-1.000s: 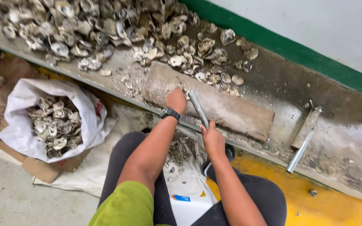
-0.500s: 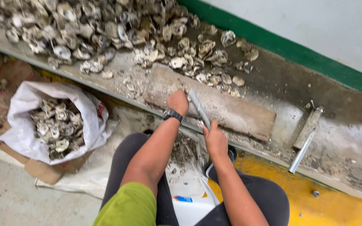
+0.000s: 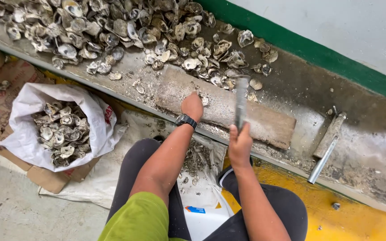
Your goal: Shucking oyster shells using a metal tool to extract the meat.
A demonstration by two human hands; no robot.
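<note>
At nine o'clock a white bag (image 3: 27, 120) of shells sits on cardboard (image 3: 45, 178). The left hand (image 3: 192, 106) pins an oyster (image 3: 204, 101) to the block (image 3: 228, 107) on the tabletop (image 3: 362, 143), its grip clenched. The right hand (image 3: 240, 143), clenched on the hammer (image 3: 241, 100), has swung it up from half a second ago: another strike looks due. At six o'clock, a white sack (image 3: 202, 214) with a blue label.

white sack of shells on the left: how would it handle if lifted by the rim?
The sack looks like thin woven fabric with a rolled rim, so it would probably sag. It is filled with shells, so likely heavy. Their edges look rough and might snag or tear it.
</note>
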